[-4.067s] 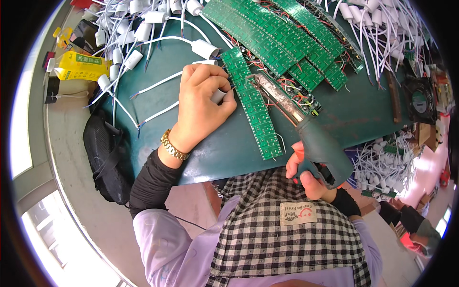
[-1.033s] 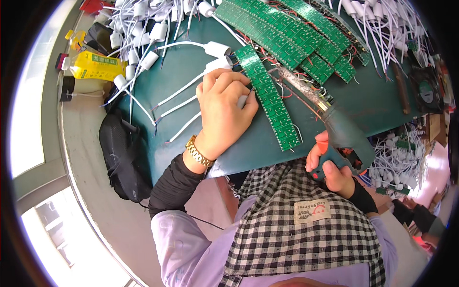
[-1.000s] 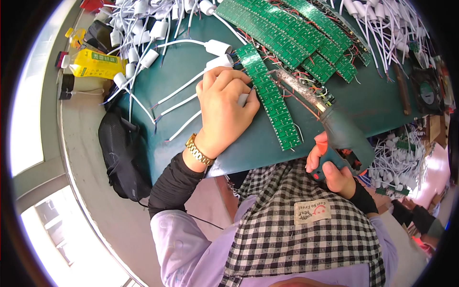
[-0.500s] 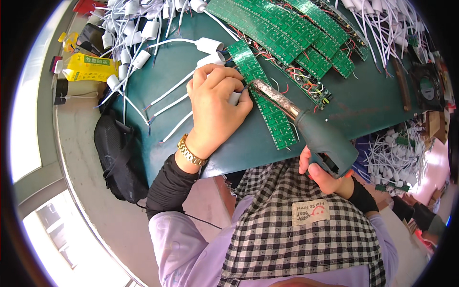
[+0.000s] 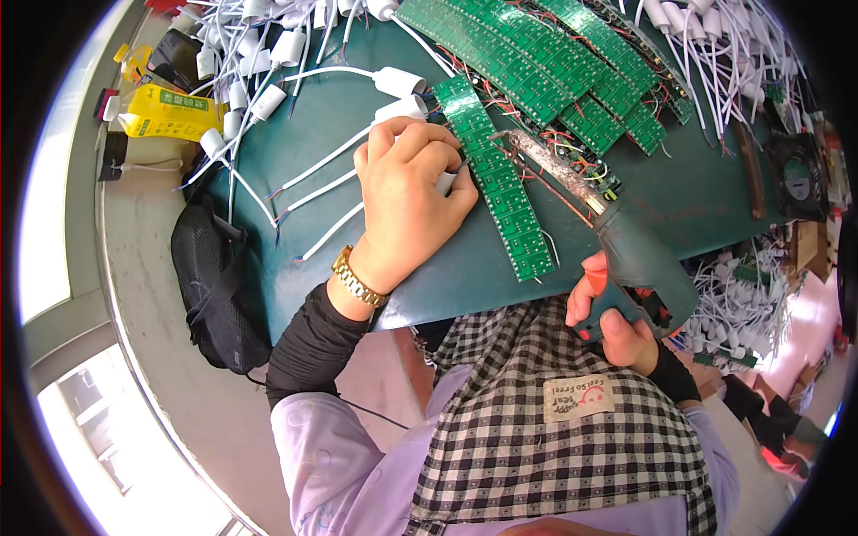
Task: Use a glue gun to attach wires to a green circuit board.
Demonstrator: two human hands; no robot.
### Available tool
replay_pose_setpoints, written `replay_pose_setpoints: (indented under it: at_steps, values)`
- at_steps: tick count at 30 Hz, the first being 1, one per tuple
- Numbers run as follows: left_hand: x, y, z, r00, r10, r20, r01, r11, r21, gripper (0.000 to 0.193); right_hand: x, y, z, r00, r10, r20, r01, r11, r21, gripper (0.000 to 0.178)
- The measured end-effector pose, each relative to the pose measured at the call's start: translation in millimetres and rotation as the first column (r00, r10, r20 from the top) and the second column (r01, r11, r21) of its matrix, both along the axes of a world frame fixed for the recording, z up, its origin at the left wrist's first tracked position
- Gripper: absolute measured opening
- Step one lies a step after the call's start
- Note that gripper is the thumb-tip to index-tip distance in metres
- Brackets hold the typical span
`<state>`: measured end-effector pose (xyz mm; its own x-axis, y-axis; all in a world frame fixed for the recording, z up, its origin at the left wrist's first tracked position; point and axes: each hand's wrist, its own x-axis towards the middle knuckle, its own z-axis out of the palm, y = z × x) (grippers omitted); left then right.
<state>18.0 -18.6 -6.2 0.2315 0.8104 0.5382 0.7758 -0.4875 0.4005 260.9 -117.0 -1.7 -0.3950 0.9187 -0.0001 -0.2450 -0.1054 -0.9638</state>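
Note:
My left hand [image 5: 409, 183] is curled with its fingers pinched round a white plastic cable connector [image 5: 446, 182], partly hidden by the fingers. Its wired end faces the left edge of a narrow green circuit board strip [image 5: 500, 192]. Beyond my knuckles lie two more such pieces, one of them a white connector [image 5: 400, 82] with a white cable trailing left. My right hand [image 5: 617, 326] grips the handle of a dark soldering gun [image 5: 648, 255]. Its scorched metal tip points up and left, above the table just right of the strip, seemingly apart from it.
More green circuit boards [image 5: 536, 67] with red and white wires overlap at the back. Piles of white cabled connectors lie back left and back right [image 5: 706, 36]. A yellow pouch [image 5: 170, 113] and a black bag [image 5: 214, 290] sit left. A small black fan [image 5: 798, 179] stands right.
The soldering gun has moved right, its tip drawing away from the connector and the board strip. My left hand keeps nearly the same place and grip.

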Motion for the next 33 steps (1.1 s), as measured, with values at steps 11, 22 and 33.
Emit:
replay_pose_setpoints:
  at_steps: [11, 22, 33]
  values:
    - [1, 1, 1, 1.0, -0.03, 0.008, 0.03, 0.999, 0.014, 0.017, 8, -3, -3, 0.997, -0.074, 0.001, 0.074, 0.996, -0.047, 0.058]
    - [-3, 1, 3, 0.993, -0.114, -0.012, 0.114, 0.993, 0.014, 0.019, 9, 0, -2, 1.0, -0.015, 0.008, 0.015, 0.998, -0.055, 0.054]
    - [2, -3, 7, 0.987, -0.075, -0.141, 0.088, 0.992, 0.094, 0.02, 12, -3, -11, 1.0, 0.015, -0.021, -0.015, 1.0, -0.011, 0.055]
